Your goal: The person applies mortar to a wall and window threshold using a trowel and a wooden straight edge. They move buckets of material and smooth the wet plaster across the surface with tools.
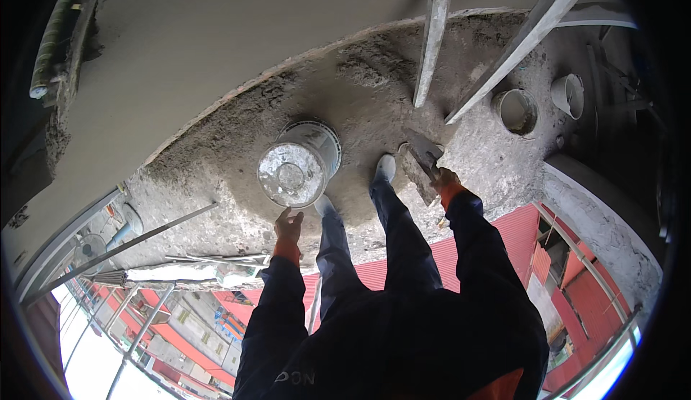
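A white plastic bucket smeared with dried mortar (291, 166) stands upside down on the rough floor, its round base facing up. Just below it, nearest the base's edge, my left hand (288, 231) has its fingers apart and curved, holding nothing. My right hand (444, 180) grips a grey trowel (427, 148) to the right of my boots. Under the trowel is a dirty flat board or second tool (414, 171), partly hidden; I cannot tell whether my hand holds it too. One white boot (386, 167) shows between bucket and trowel.
A curved plastered wall (194, 33) runs along the top, two long straightedges (512, 54) leaning on it. Two more buckets (514, 112) sit at right. A fan (91, 249) and a pole (165, 227) are at left. Beyond the ledge behind me are railings and red roofs.
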The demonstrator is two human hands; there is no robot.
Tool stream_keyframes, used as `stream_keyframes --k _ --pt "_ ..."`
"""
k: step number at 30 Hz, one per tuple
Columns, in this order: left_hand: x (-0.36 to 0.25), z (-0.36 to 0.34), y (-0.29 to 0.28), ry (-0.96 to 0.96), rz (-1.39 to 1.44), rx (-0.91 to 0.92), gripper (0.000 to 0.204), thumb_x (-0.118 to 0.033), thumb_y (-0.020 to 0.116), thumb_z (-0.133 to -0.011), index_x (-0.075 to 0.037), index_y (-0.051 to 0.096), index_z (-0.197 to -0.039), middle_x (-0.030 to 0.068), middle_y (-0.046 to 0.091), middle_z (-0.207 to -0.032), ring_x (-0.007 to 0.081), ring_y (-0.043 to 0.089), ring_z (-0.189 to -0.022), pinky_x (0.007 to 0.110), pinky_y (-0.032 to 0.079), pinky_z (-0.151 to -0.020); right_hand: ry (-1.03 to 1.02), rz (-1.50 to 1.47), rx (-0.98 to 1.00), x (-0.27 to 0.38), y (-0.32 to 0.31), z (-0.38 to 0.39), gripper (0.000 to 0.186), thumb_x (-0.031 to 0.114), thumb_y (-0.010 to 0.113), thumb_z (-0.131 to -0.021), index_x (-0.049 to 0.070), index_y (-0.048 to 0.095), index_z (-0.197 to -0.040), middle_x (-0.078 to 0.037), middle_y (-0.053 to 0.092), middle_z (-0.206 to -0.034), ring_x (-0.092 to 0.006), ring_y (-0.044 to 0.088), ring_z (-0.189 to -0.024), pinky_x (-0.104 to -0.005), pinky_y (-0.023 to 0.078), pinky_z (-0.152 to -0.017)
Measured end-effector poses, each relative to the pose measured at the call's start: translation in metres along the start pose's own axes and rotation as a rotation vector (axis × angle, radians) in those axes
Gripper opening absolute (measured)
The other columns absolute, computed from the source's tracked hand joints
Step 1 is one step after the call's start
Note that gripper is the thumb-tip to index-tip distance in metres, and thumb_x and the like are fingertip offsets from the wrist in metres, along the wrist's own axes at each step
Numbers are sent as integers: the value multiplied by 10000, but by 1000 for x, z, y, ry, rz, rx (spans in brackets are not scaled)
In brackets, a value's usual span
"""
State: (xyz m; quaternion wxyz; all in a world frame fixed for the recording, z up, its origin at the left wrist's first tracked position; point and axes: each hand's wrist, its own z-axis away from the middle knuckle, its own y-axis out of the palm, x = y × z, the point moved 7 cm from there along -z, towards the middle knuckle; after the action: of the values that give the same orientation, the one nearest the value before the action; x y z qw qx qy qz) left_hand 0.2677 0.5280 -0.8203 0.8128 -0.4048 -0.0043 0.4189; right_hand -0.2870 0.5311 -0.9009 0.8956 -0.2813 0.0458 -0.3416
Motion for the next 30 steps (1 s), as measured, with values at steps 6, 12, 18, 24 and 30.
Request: stream_keyframes --k 6,12,18,24,30 --pt "59 -94 -29 -182 -90 -233 880 -499 719 -728 -88 336 -1406 187 554 -1222 338 567 -1086 395 450 -905 77 251 -4 -32 54 -67 450 291 743 -703 120 606 -1096 -154 647 -1044 -334 612 -996 -429 483 -866" --pt "122 -183 -19 -343 443 -15 1000 -657 636 -725 -179 173 -1472 122 282 -1477 376 354 -1288 631 335 -923 -98 -69 19 28 97 -71 401 366 694 -764 66 618 -1020 -150 667 -908 -312 642 -863 -406 495 -760" --pt "96 -195 27 -195 901 144 917 -708 557 -750 -178 284 -1448 105 336 -1448 338 349 -1298 588 309 -978 -394 -922 200 223 199 -36 470 273 680 -820 45 567 -1214 -64 620 -1029 -117 575 -924 -280 469 -786" --pt "31 -119 39 -234 687 99 897 -723 534 -755 -163 327 -1424 134 423 -1382 334 461 -1216 547 409 -887 -261 -1291 58 222 202 -42 478 412 710 -798 92 625 -1143 -6 670 -975 -131 591 -862 -319 462 -760" --pt "-56 -114 77 26 181 73 1037 -813 507 -665 -89 371 -1395 232 473 -1316 380 442 -1227 447 342 -1014 11 -1346 -16 114 154 -24 632 360 747 -743 122 495 -1272 -53 502 -1216 -253 480 -1125 -479 463 -836"
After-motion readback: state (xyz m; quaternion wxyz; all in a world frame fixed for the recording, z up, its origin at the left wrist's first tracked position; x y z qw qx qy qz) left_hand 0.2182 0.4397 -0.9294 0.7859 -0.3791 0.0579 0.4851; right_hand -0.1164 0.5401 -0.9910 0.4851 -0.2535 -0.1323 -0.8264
